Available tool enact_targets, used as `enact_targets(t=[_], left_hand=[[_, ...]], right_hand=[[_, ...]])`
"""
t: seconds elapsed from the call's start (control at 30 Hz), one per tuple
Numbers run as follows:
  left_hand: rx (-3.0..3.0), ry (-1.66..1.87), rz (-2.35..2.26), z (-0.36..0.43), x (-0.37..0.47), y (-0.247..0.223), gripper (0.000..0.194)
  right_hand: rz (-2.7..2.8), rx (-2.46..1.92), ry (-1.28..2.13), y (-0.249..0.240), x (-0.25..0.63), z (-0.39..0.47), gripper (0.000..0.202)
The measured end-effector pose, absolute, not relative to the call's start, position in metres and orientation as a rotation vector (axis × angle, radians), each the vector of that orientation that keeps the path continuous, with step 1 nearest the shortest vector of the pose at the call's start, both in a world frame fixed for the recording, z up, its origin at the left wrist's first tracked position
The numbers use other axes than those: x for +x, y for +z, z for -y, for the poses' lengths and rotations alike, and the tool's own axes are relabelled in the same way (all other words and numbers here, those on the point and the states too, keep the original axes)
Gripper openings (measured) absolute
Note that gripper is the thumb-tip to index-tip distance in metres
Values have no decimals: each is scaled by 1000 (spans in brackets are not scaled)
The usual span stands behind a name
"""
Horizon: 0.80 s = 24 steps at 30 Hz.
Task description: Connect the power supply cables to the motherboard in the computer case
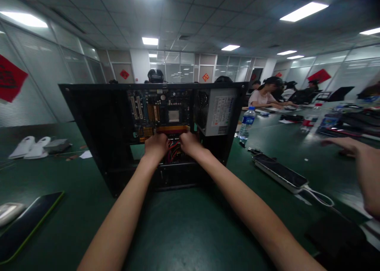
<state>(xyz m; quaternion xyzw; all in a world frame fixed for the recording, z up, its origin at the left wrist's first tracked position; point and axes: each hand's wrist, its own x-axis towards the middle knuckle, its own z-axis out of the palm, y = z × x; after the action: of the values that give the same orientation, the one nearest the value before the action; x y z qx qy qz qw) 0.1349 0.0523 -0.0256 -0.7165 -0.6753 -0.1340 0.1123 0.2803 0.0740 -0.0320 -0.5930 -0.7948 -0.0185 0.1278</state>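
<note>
An open black computer case [89, 124] stands upright on the green table, its motherboard [181, 101] facing me. Low on that board runs an orange and dark red strip [173, 129] at the memory slots. My left hand [156, 144] is closed at the strip's left end, fingers curled inward. At the right end my right hand [190, 143] is likewise closed. My fingertips are hidden, so what they grip cannot be made out. Red and dark cables [174, 150] lie between and below my hands. A silver power supply [221, 112] sits at the case's upper right.
To the right are a water bottle [247, 124] and a phone on a white power bank [280, 174] with a cable. Another person's hand [350, 144] reaches in at far right. A dark green-edged tablet-like slab [32, 219] and white slipper-like items [28, 146] lie left.
</note>
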Motion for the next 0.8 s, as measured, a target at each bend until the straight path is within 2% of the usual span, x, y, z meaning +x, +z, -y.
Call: enact_targets(t=[0.43, 0.57, 0.67, 0.8], left_hand=[[-2101, -376, 1960, -38, 138, -29, 40], [-2072, -372, 1909, -19, 144, -25, 41], [-2055, -417, 1933, -10, 149, -23, 43], [-2264, -459, 1701, -4, 149, -26, 44]], right_hand=[[2308, -1728, -116, -34, 278, -67, 30], [2305, -1643, -154, -14, 276, -36, 30], [2275, -1316, -158, 17, 285, 8, 30], [1772, -681, -239, 56, 317, 59, 26]])
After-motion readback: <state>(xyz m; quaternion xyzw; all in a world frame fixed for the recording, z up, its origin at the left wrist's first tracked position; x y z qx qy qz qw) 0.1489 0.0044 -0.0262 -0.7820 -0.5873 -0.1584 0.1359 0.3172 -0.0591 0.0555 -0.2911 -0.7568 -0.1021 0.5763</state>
